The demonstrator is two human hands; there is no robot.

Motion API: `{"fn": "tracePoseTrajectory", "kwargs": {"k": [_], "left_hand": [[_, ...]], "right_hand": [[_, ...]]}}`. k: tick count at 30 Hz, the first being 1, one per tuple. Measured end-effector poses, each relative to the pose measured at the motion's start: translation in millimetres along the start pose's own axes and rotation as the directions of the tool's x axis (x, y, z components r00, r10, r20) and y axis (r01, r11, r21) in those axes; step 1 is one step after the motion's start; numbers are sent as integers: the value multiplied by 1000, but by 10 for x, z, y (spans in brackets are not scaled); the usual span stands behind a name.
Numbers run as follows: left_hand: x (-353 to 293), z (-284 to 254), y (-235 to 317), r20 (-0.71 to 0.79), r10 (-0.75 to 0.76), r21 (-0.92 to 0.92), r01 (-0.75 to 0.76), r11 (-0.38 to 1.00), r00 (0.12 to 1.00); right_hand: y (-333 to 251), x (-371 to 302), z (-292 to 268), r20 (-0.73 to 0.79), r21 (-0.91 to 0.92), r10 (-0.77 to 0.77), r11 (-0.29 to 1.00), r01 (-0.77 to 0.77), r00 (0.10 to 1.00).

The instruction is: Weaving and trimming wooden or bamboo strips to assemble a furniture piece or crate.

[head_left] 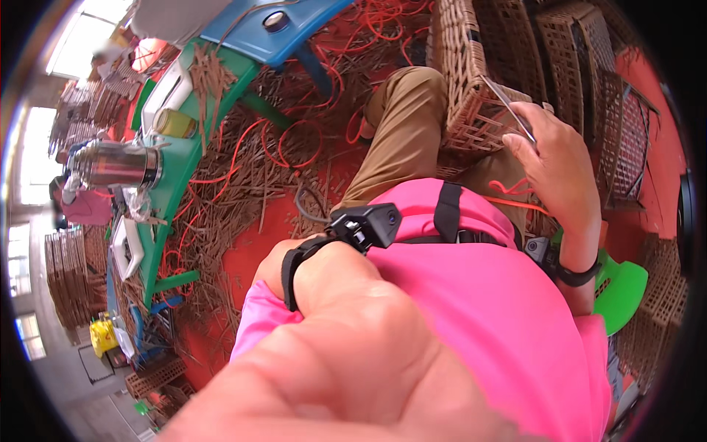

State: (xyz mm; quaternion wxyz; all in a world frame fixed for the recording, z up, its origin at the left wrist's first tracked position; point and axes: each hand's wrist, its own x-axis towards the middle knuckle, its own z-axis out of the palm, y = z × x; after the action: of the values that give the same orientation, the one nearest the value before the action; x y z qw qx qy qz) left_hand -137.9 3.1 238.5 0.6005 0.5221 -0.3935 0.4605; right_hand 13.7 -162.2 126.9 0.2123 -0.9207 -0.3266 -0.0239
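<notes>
My right hand (554,158) pinches a slim, pointed metal tool (508,103) between thumb and fingers. Its thin end reaches to the corner of a brown woven basket (460,88), which sits by my knees. Whether the tip touches the weave, I cannot tell. Very large in the lower middle, my left hand (346,353) is raised close to the head view. Its fingers are out of sight, so any hold is hidden. A black strap with a small camera (368,225) is round my left wrist.
Woven baskets (574,51) stack at the right, near a green chair (622,295). On the left, a green bench (177,177) carries a metal flask (121,163), a jar (174,123) and brown strips. A blue stool (276,37) stands beyond. Strips and orange cord (302,151) litter the red floor.
</notes>
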Motion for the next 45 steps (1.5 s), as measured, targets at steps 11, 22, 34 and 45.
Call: {"fn": "tracePoseTrajectory", "kwargs": {"k": [11, 22, 34, 45], "left_hand": [[-1154, -820, -1473, -9, -653, 764, 427, 484, 757], [-2096, -471, -2265, -251, -818, 761, 628, 164, 518], [-1977, -797, -2101, -142, -766, 441, 733, 518, 627], [-2031, -792, -2078, -191, -783, 395, 776, 491, 592]], "right_hand": [[32, 20, 38, -114, -3, -118, 993, 119, 986], [9, -62, -129, -218, 119, -6, 992, 32, 976], [955, -380, 1273, 42, 789, 241, 587, -180, 970], [628, 83, 1419, -135, 108, 24, 994, -9, 991]]}}
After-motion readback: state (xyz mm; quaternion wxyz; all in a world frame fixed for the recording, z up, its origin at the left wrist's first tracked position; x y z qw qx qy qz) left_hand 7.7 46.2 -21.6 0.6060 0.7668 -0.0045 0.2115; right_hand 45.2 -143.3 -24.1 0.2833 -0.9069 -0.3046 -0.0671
